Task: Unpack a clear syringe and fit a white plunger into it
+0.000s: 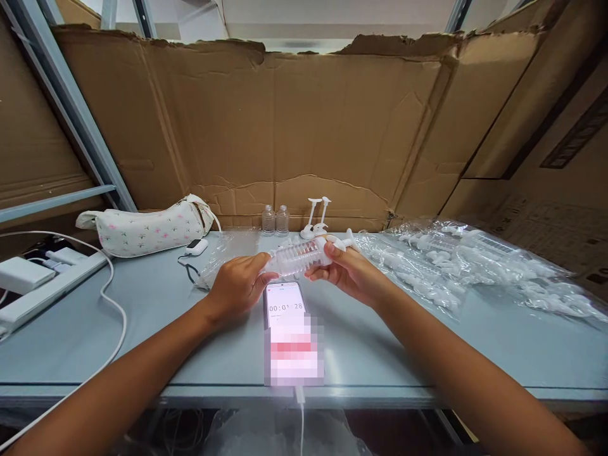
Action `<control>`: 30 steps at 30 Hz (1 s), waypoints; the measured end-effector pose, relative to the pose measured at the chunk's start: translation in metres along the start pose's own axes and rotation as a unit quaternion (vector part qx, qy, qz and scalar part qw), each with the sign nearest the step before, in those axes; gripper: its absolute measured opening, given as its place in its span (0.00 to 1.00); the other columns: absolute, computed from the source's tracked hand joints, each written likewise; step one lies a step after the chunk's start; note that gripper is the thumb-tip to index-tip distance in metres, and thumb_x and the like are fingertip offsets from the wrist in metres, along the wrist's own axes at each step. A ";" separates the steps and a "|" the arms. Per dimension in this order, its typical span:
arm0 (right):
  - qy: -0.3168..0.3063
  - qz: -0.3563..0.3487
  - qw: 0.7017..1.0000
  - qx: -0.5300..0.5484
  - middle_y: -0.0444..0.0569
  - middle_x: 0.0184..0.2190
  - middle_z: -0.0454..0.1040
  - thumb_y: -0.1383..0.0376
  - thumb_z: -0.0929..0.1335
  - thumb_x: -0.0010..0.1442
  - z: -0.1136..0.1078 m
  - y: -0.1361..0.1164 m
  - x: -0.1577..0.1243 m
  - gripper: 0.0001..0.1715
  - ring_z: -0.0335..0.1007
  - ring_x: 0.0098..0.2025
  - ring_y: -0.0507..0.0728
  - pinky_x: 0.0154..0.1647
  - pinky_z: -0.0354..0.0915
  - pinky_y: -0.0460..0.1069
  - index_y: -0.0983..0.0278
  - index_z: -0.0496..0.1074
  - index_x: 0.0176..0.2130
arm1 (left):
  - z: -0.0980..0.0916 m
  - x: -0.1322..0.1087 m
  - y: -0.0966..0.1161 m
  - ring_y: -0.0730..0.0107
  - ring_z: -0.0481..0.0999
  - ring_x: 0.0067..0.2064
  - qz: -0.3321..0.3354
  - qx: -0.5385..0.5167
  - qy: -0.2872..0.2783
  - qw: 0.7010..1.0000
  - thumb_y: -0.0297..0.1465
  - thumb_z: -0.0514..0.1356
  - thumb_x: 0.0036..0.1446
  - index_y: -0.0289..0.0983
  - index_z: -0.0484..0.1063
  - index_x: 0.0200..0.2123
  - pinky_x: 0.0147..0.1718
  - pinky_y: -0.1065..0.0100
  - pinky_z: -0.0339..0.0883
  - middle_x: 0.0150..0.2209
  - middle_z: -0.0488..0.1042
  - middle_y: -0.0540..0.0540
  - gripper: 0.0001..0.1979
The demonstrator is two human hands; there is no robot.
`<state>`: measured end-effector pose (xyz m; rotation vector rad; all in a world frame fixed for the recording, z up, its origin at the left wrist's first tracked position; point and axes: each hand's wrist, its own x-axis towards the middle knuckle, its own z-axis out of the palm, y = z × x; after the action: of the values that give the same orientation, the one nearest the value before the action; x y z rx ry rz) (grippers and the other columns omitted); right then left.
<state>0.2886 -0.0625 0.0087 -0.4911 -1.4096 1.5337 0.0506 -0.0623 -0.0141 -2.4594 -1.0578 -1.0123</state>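
Both my hands hold a small clear plastic bottle [298, 256] lying sideways above the grey table [156, 329]. My left hand [237, 285] is closed round its left end. My right hand [344, 269] is closed on its right end, where a white pump piece [339, 241] sits. Directly below the bottle lies a phone [285, 304] showing a running timer, plugged into a white cable.
Clear bags of white plastic parts [456, 266] cover the right of the table. Two small bottles [275, 220] and two white pump pieces [317, 218] stand at the back by the cardboard wall. A floral pouch [147, 228], power bank and cables lie left.
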 end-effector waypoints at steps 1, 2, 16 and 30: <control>-0.016 -0.010 1.000 -0.008 0.46 0.36 0.72 0.54 0.72 0.55 -0.001 -0.001 -0.001 0.19 0.73 0.33 0.51 0.37 0.74 0.48 0.62 0.70 0.41 | -0.001 0.000 0.001 0.69 0.67 0.25 -0.031 -0.052 -0.029 0.998 0.43 0.43 0.66 0.36 0.68 0.34 0.27 0.68 0.56 0.24 0.70 0.48 0.21; -0.031 -0.018 0.999 -0.017 0.46 0.37 0.71 0.55 0.72 0.55 -0.001 -0.002 -0.001 0.18 0.73 0.35 0.51 0.38 0.73 0.48 0.62 0.69 0.42 | -0.002 0.001 0.002 0.70 0.66 0.24 -0.061 -0.109 -0.060 0.990 0.43 0.42 0.66 0.37 0.66 0.31 0.26 0.69 0.55 0.23 0.68 0.50 0.22; -0.006 -0.036 0.999 -0.025 0.46 0.41 0.69 0.58 0.70 0.58 -0.011 0.001 0.001 0.16 0.71 0.39 0.52 0.40 0.71 0.49 0.60 0.70 0.45 | 0.000 0.003 0.004 0.66 0.72 0.39 -0.153 -0.177 -0.027 0.972 0.38 0.57 0.57 0.39 0.66 0.44 0.33 0.68 0.63 0.42 0.73 0.45 0.13; 0.003 -0.027 0.999 -0.030 0.46 0.41 0.71 0.57 0.70 0.57 -0.011 0.002 0.002 0.16 0.72 0.39 0.53 0.40 0.71 0.49 0.60 0.70 0.45 | 0.001 0.003 0.002 0.65 0.72 0.41 -0.162 -0.191 -0.026 0.968 0.40 0.59 0.56 0.40 0.66 0.44 0.37 0.67 0.64 0.43 0.74 0.46 0.15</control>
<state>0.2960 -0.0548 0.0042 -0.4894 -1.4556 1.4485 0.0543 -0.0615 -0.0123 -2.6761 -1.4328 -1.3679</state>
